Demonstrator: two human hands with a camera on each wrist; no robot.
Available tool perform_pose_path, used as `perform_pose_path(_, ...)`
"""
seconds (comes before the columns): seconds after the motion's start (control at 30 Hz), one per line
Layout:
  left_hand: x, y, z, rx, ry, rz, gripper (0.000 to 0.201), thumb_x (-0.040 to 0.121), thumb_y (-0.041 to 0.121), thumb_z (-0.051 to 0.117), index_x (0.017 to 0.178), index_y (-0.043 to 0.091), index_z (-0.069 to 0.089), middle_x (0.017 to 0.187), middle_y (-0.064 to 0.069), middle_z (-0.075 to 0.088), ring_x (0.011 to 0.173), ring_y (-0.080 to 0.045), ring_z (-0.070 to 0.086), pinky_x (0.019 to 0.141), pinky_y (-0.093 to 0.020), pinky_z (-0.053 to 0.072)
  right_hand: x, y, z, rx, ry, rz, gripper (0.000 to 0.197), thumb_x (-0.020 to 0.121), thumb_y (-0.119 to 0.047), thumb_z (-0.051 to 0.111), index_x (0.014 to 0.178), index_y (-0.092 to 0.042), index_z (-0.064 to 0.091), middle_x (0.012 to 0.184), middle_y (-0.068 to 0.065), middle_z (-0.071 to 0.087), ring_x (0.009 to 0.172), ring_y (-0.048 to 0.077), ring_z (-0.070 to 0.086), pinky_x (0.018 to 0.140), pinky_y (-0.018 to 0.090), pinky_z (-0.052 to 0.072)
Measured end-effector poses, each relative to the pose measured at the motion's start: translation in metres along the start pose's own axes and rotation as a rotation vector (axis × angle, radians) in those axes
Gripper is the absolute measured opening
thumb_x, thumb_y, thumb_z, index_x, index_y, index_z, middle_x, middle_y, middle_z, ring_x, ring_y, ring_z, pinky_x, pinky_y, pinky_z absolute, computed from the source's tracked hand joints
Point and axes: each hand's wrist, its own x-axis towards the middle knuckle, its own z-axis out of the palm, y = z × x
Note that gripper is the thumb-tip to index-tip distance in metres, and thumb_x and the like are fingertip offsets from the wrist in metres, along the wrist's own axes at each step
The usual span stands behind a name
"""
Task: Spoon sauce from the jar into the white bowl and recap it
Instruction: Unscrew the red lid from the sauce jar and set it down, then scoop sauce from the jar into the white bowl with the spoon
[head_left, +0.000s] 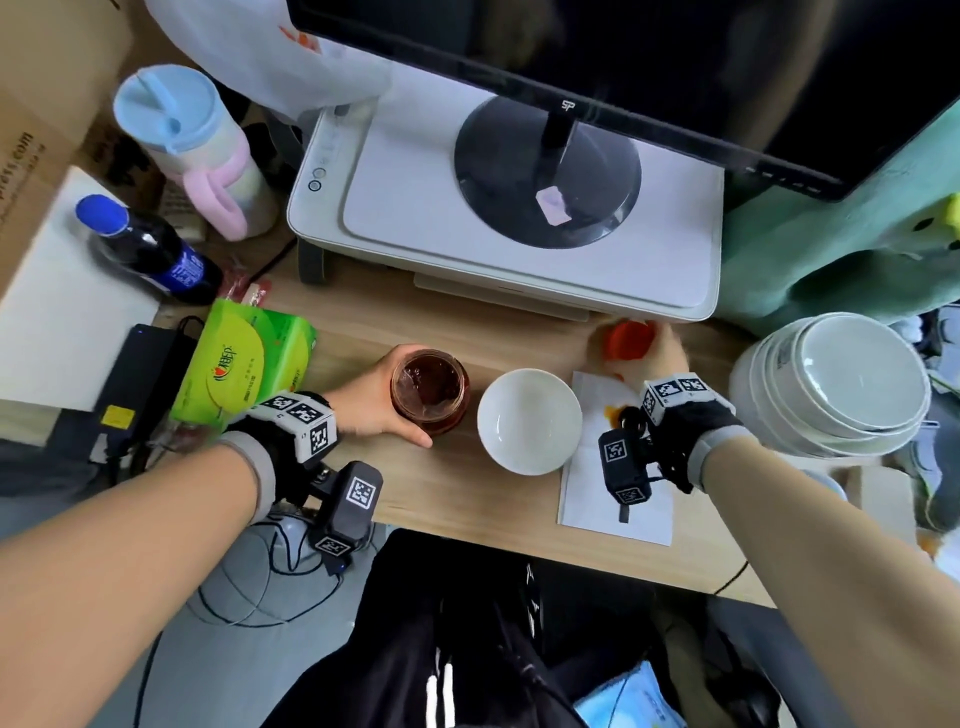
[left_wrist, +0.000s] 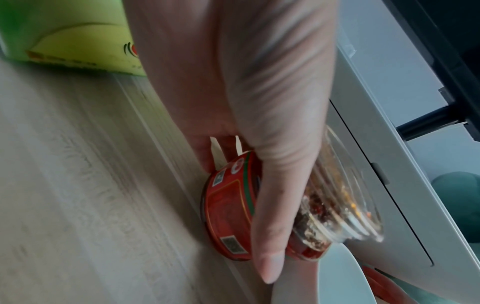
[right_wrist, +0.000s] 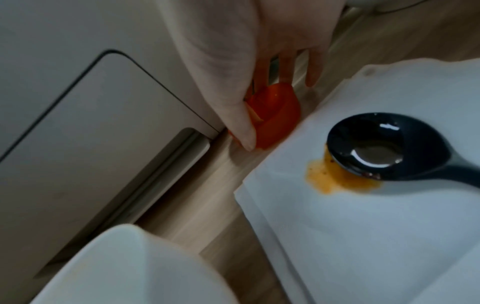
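We see the black spoon (right_wrist: 384, 148) with its handle cut off, our left hand (head_left: 363, 400) wrapped round the open glass sauce jar (head_left: 430, 391), our right hand (head_left: 660, 358) at one o'clock of the empty white bowl (head_left: 530, 421), pinching the blurred red plastic lid (head_left: 629, 339).

On my bench I count one open jar (head_left: 430, 391), one red lid (head_left: 629, 340), one white bowl (head_left: 529, 421), one black spoon (right_wrist: 384, 148), one stack of bowls (head_left: 836, 379), one tissue pack (head_left: 244, 358), one cola bottle (head_left: 150, 252) and one printer (head_left: 415, 208).

Black wrist straps (head_left: 280, 457) with grey cuffs, white marker-printed blocks (black camera modules beneath)
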Motion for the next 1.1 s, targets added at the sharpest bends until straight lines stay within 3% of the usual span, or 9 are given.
perform_pose_path(0.07, 0.000, 0.000, 0.000, -0.012, -0.003, -0.008, 0.099, 0.035, 0.022, 0.088, 0.114, 0.035, 0.030, 0.117, 0.014, 0.043, 0.104, 0.026, 0.040, 0.089, 0.007, 0.026, -0.003, -0.001, 0.000, 0.007, 0.001, -0.032, 0.076, 0.066, -0.022, 0.079, 0.131, -0.008, 0.042, 0.133, 0.019, 0.049, 0.124, 0.038, 0.044, 0.107, 0.043, 0.036)
perform_pose_path(0.17, 0.000, -0.001, -0.001, -0.001, -0.003, -0.017, 0.105, 0.035, 0.026, 0.087, 0.122, 0.023, 0.028, 0.122, 0.004, 0.043, 0.111, 0.008, 0.043, 0.089, 0.007, 0.027, -0.010, 0.002, -0.006, 0.042, 0.075, -0.019, 0.076, 0.066, -0.025, 0.080, 0.131, -0.007, 0.043, 0.133, 0.020, 0.047, 0.124, 0.037, 0.044, 0.106, 0.041, 0.036)
perform_pose_path(0.3, -0.001, 0.003, -0.001, 0.044, 0.013, -0.009, 0.099, 0.045, -0.002, 0.086, 0.123, 0.018, 0.028, 0.124, -0.001, 0.042, 0.119, -0.011, 0.040, 0.088, 0.006, 0.027, -0.031, 0.019, -0.017, 0.170, 0.165, 0.102, 0.063, 0.077, -0.025, 0.071, 0.132, -0.006, 0.045, 0.132, 0.017, 0.052, 0.122, 0.031, 0.049, 0.101, 0.036, 0.039)
perform_pose_path(0.5, -0.005, 0.012, 0.000, 0.118, 0.025, -0.057, 0.102, 0.049, 0.003, 0.086, 0.131, 0.008, 0.025, 0.123, 0.002, 0.039, 0.118, -0.010, 0.037, 0.101, -0.021, 0.025, -0.074, 0.042, -0.018, 0.217, 0.136, 0.314, 0.041, 0.085, -0.026, 0.062, 0.119, -0.003, 0.057, 0.121, 0.019, 0.063, 0.113, 0.033, 0.058, 0.092, 0.033, 0.043)
perform_pose_path(0.67, -0.008, 0.007, 0.006, 0.110, 0.086, -0.038, 0.103, 0.050, 0.007, 0.086, 0.132, 0.010, 0.025, 0.124, 0.003, 0.038, 0.120, -0.012, 0.038, 0.102, -0.021, 0.025, -0.106, 0.059, -0.002, 0.095, -0.088, 0.359, 0.022, 0.079, -0.026, 0.063, 0.077, -0.005, 0.063, 0.072, 0.019, 0.060, 0.065, 0.030, 0.057, 0.056, 0.028, 0.040)
perform_pose_path(0.77, -0.011, 0.001, 0.010, 0.120, 0.131, -0.021, 0.105, 0.050, 0.012, 0.087, 0.133, 0.013, 0.022, 0.124, 0.004, 0.037, 0.121, -0.012, 0.038, 0.103, -0.024, 0.026, -0.120, 0.062, 0.005, 0.047, -0.139, 0.355, 0.019, 0.080, -0.016, 0.065, 0.085, 0.002, 0.068, 0.071, 0.022, 0.062, 0.074, 0.033, 0.062, 0.055, 0.028, 0.044)
perform_pose_path(0.9, -0.013, -0.002, 0.015, 0.121, 0.225, 0.029, 0.102, 0.048, 0.015, 0.088, 0.130, 0.017, 0.028, 0.129, -0.001, 0.042, 0.121, -0.015, 0.040, 0.104, -0.028, 0.029, -0.129, 0.062, 0.010, -0.006, -0.140, 0.340, 0.027, 0.082, -0.013, 0.064, 0.100, 0.006, 0.069, 0.104, 0.024, 0.071, 0.095, 0.036, 0.067, 0.076, 0.035, 0.054)
perform_pose_path(1.03, -0.014, -0.004, 0.017, 0.093, 0.263, 0.041, 0.099, 0.048, 0.015, 0.087, 0.129, 0.020, 0.031, 0.132, -0.004, 0.046, 0.122, -0.016, 0.043, 0.104, -0.028, 0.030, -0.127, 0.066, 0.016, -0.008, -0.124, 0.328, 0.022, 0.083, -0.010, 0.059, 0.094, 0.002, 0.074, 0.085, 0.019, 0.073, 0.059, 0.024, 0.061, 0.052, 0.023, 0.045)
perform_pose_path(1.1, -0.014, -0.004, 0.017, 0.079, 0.270, 0.053, 0.098, 0.048, 0.014, 0.087, 0.129, 0.020, 0.032, 0.131, -0.004, 0.047, 0.122, -0.017, 0.044, 0.104, -0.029, 0.031, -0.126, 0.068, 0.016, 0.037, -0.101, 0.354, 0.022, 0.083, -0.009, 0.059, 0.094, 0.003, 0.074, 0.082, 0.021, 0.071, 0.054, 0.021, 0.052, 0.050, 0.020, 0.038)
